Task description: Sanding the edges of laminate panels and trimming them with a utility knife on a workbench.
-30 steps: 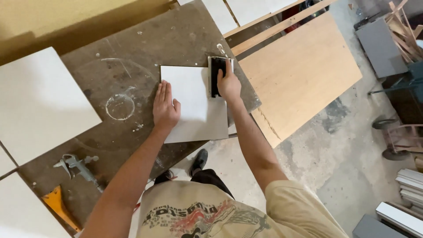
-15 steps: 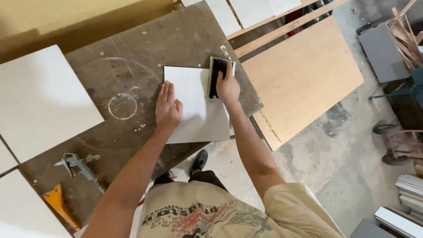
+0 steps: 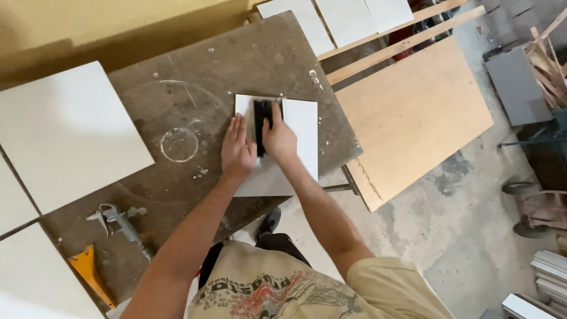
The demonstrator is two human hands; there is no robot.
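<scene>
Two hands worked one white tile (image 3: 298,127) lying flat on the dark workbench (image 3: 195,88). Left hand (image 3: 237,147) lay flat on the tile, fingers together, pinning it down. Right hand (image 3: 279,137) pressed a black sanding block (image 3: 260,121) against the face, fingers curled over it. Looked like mid-rubbing; a next pass would call for steady, even pressure and a firm hold.

A workshop; stained workbench (image 3: 283,65), stacked tiles (image 3: 65,136), plywood board (image 3: 413,112).
</scene>
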